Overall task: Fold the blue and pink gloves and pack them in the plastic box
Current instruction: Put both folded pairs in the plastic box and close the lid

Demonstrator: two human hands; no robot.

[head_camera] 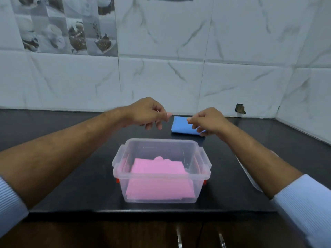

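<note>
A clear plastic box (200, 178) stands open at the middle of the black counter. Folded pink gloves (157, 178) lie inside it. A folded blue glove (180, 125) lies on the counter behind the box, to the right. My left hand (146, 113) hovers above the far rim of the box with loosely curled fingers, thumb near forefinger, holding nothing. My right hand (207, 120) covers the right end of the blue glove with curled fingers. Whether it grips the glove is hidden.
The black counter (71, 176) meets a tiled wall at the back and on the right. A clear lid (248, 176) lies flat under my right forearm. Cabinet handles (179, 238) show below the counter's front edge.
</note>
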